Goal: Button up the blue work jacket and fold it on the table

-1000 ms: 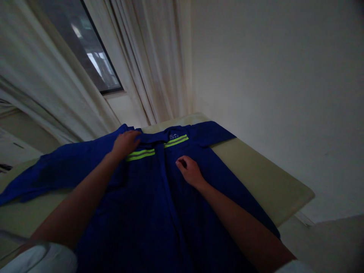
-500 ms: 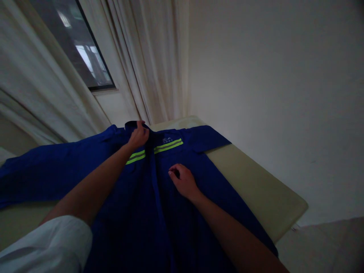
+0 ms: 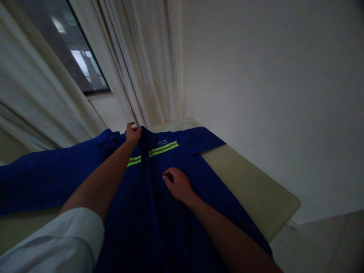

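Note:
A dark blue work jacket [image 3: 173,204] lies spread front side up, with yellow-green and grey reflective strips [image 3: 163,149] across the chest and a small pale print above one strip. My left hand [image 3: 133,133] is at the collar, its thumb by the collar's edge and a finger raised apart from it; part of the collar is hidden behind the hand. Over the chest panel, right of the front placket, is my right hand [image 3: 178,185]. Its thumb and index finger curl into a loop with the tips close together, and no cloth shows between them.
The jacket lies on a pale yellow-green table [image 3: 250,182] with a rounded corner at the right. Beyond it are a plain wall [image 3: 270,94], long light curtains [image 3: 148,60] and a dark-framed window [image 3: 68,45]. Floor [image 3: 327,242] shows at the lower right.
My left hand has come off the collar edge it was pinching, and the raised collar fold no longer shows. My right hand keeps its curled shape over the chest. The view has shifted slightly.

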`<control>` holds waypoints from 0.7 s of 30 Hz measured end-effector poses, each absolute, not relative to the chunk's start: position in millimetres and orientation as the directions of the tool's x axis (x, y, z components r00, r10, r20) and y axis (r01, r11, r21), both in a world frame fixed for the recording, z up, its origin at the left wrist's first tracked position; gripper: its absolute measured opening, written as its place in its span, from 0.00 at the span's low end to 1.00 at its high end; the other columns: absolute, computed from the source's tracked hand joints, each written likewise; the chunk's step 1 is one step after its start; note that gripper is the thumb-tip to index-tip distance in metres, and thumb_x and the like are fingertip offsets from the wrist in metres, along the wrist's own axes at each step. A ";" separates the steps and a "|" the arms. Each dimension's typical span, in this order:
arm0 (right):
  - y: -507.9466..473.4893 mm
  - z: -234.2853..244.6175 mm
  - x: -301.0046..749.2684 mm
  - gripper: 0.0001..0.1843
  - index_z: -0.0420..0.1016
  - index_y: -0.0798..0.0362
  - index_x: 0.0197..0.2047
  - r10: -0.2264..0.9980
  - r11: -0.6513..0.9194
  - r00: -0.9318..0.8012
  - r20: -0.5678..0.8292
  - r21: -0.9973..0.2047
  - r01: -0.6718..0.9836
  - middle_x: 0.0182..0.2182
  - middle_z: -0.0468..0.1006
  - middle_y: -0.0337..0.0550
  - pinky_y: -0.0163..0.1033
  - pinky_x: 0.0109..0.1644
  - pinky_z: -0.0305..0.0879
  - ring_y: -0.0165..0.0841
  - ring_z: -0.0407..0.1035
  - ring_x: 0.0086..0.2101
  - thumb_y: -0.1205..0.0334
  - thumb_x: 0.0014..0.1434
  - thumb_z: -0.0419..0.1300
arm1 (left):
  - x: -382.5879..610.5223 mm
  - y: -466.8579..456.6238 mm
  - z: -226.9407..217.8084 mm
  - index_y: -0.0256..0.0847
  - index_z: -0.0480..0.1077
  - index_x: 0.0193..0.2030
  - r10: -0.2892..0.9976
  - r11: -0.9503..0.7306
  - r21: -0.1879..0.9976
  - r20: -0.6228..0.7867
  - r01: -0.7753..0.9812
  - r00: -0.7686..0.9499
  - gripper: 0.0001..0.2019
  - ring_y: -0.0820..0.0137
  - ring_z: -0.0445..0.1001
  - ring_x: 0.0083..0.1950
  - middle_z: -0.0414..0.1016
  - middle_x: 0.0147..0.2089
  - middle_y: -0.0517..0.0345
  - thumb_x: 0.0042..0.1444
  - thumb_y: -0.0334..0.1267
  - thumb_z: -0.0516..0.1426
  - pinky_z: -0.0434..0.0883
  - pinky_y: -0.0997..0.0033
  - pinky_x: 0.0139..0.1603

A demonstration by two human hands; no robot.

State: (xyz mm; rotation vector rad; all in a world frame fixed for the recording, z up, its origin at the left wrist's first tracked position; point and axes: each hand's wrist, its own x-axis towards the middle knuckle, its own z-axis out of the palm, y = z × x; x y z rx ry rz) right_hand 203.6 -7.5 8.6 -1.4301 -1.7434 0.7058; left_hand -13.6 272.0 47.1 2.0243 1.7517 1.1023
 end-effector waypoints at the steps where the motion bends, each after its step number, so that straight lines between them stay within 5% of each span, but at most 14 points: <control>1: -7.9 9.1 203.6 0.02 0.78 0.49 0.42 0.975 0.219 -0.089 0.205 -0.801 0.557 0.40 0.80 0.40 0.39 0.48 0.65 0.33 0.73 0.42 0.63 0.67 0.63 | -13.1 277.9 48.7 0.35 0.49 0.77 0.922 -0.259 0.651 0.388 0.713 -0.019 0.32 0.57 0.75 0.62 0.70 0.66 0.31 0.69 0.33 0.53 0.74 0.56 0.58; 4: -8.1 9.0 203.2 0.02 0.78 0.49 0.42 0.977 0.211 -0.093 0.193 -0.799 0.563 0.40 0.81 0.40 0.39 0.49 0.65 0.33 0.74 0.43 0.63 0.68 0.62 | -19.1 282.4 45.2 0.40 0.51 0.77 0.919 -0.280 0.605 0.393 0.746 0.027 0.37 0.58 0.69 0.69 0.63 0.73 0.36 0.63 0.35 0.59 0.71 0.58 0.65; 9: -7.3 5.7 202.5 0.02 0.78 0.48 0.43 0.972 0.231 -0.109 0.206 -0.790 0.568 0.40 0.81 0.39 0.40 0.49 0.65 0.34 0.73 0.43 0.63 0.67 0.63 | -52.6 253.3 18.1 0.37 0.69 0.67 0.976 -0.087 0.379 0.218 0.921 0.002 0.32 0.35 0.54 0.77 0.60 0.75 0.29 0.58 0.49 0.61 0.51 0.28 0.74; 12: -7.6 3.9 202.3 0.02 0.78 0.49 0.43 0.970 0.241 -0.109 0.219 -0.781 0.576 0.40 0.80 0.40 0.40 0.49 0.65 0.34 0.73 0.43 0.63 0.68 0.63 | -67.2 239.2 11.5 0.38 0.64 0.72 0.939 -0.094 0.287 0.345 0.953 -0.011 0.31 0.40 0.47 0.80 0.52 0.79 0.33 0.68 0.52 0.51 0.44 0.30 0.76; 15: -10.4 5.3 202.6 0.06 0.78 0.49 0.47 0.958 0.284 -0.140 0.250 -0.760 0.585 0.43 0.81 0.42 0.41 0.52 0.66 0.36 0.73 0.46 0.59 0.69 0.62 | -74.9 244.4 20.8 0.35 0.53 0.78 0.853 -0.082 0.367 0.506 0.927 -0.125 0.34 0.45 0.42 0.82 0.44 0.81 0.34 0.69 0.48 0.51 0.45 0.36 0.78; 18: -16.0 11.6 204.3 0.18 0.75 0.50 0.59 0.900 0.432 -0.309 0.306 -0.715 0.550 0.55 0.80 0.47 0.45 0.60 0.64 0.39 0.71 0.55 0.50 0.71 0.61 | -84.1 262.1 33.1 0.24 0.45 0.78 0.911 0.019 0.491 0.351 0.871 -0.217 0.49 0.43 0.55 0.78 0.51 0.77 0.22 0.59 0.46 0.65 0.58 0.43 0.75; 21: -23.5 20.0 205.6 0.30 0.66 0.44 0.71 0.759 0.606 -0.577 0.301 -0.651 0.458 0.66 0.74 0.46 0.48 0.68 0.57 0.41 0.65 0.64 0.44 0.71 0.60 | -95.8 274.8 39.2 0.31 0.60 0.72 0.941 0.046 0.529 0.261 0.847 -0.214 0.46 0.44 0.72 0.67 0.72 0.65 0.30 0.50 0.44 0.71 0.70 0.46 0.67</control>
